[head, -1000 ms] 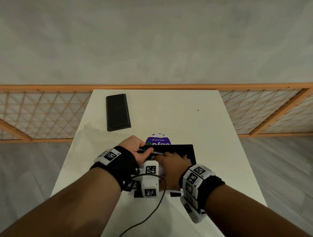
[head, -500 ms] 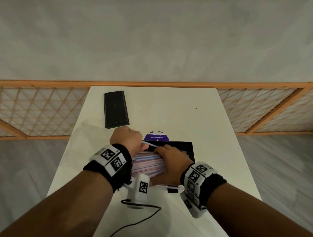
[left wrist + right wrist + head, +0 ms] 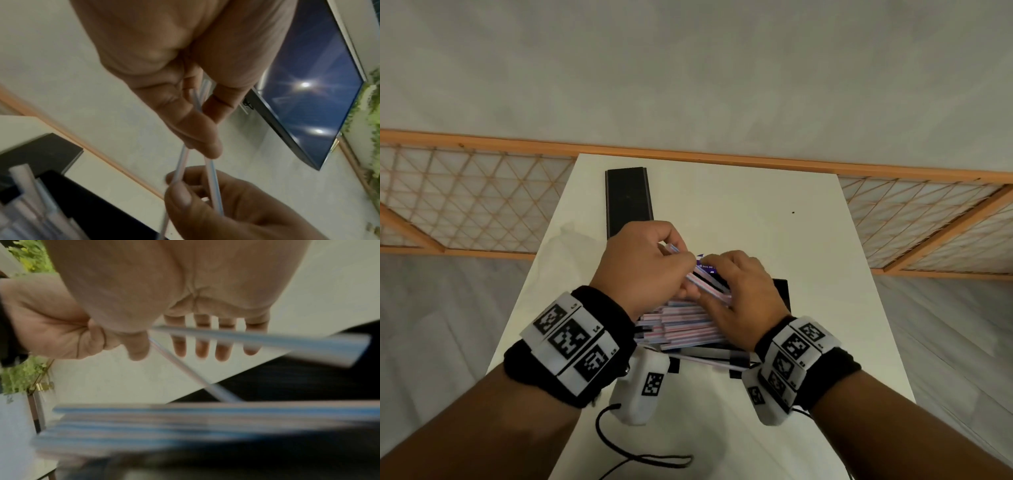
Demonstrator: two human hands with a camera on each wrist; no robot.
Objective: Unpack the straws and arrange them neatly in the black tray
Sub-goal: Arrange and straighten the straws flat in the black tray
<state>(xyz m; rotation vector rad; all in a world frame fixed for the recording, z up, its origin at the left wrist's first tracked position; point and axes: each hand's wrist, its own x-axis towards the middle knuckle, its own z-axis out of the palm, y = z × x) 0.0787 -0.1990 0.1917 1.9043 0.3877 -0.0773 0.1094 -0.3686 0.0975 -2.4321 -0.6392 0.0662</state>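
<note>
A pile of pink-and-blue striped straws (image 3: 681,325) lies in the black tray (image 3: 780,291) near the table's front. Just above the pile, my left hand (image 3: 647,263) grips a few straws (image 3: 705,277) at their far ends. My right hand (image 3: 743,294) holds the same straws lower down. In the left wrist view the left fingers (image 3: 195,138) pinch two straws (image 3: 180,162), and the right thumb (image 3: 179,194) presses one against a finger. The right wrist view shows the held straws (image 3: 267,344) crossing my right fingers (image 3: 201,350), above the blurred pile (image 3: 185,423).
A second long black tray (image 3: 628,202) lies at the table's back left. A purple package (image 3: 705,267) peeks out behind my hands. One loose straw (image 3: 705,361) rests across the tray's near rim. A wooden lattice rail (image 3: 482,212) runs behind the white table (image 3: 774,212).
Both hands have risen from the pile, lifting a few straws between them. The left hand has moved up and away from the tray.
</note>
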